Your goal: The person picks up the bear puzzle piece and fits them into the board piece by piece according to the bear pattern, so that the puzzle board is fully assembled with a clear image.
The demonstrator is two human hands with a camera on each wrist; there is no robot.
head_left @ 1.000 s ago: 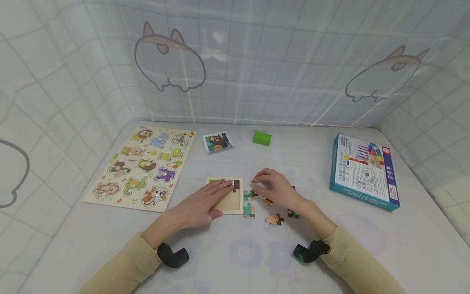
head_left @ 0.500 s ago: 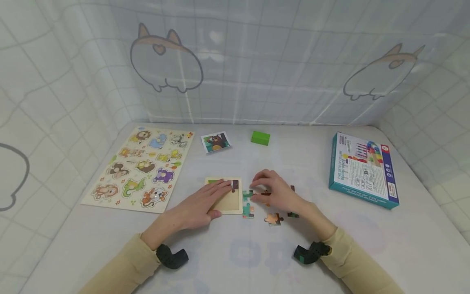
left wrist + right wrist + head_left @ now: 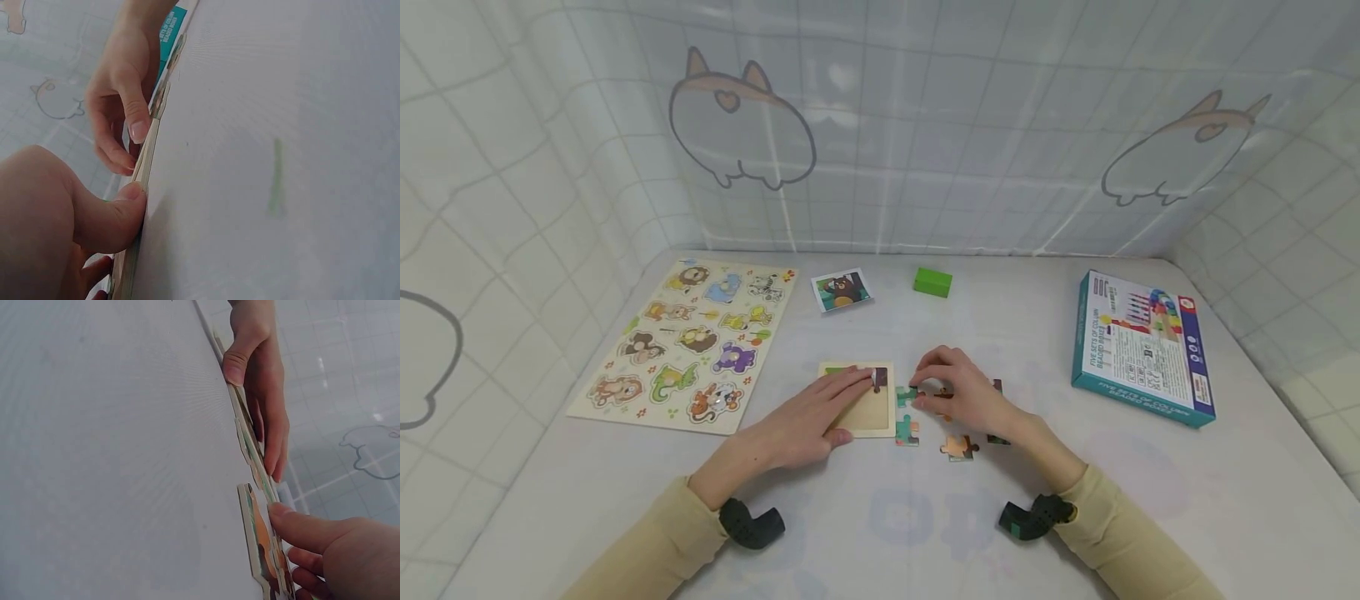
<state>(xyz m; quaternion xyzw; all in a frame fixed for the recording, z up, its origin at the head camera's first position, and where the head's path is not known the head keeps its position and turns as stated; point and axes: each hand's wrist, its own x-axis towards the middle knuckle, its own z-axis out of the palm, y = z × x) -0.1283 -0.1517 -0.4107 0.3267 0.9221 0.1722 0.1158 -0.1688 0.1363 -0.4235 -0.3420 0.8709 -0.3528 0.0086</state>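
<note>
Left hand (image 3: 805, 419): fingers straight, laid across the tray (image 3: 872, 416)
Right hand (image 3: 961, 387): thumb and forefinger slightly apart at the far teal piece (image 3: 905, 396); whether pinching cannot be told
Far teal piece: just right of the tray

The teal box (image 3: 1142, 350) reads "FIVE SETS OF COLUMN BEADED BOXES".

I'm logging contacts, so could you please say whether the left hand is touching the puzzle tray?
Touching: in the left wrist view, the left hand rests its thumb against the side of the puzzle tray.
</note>
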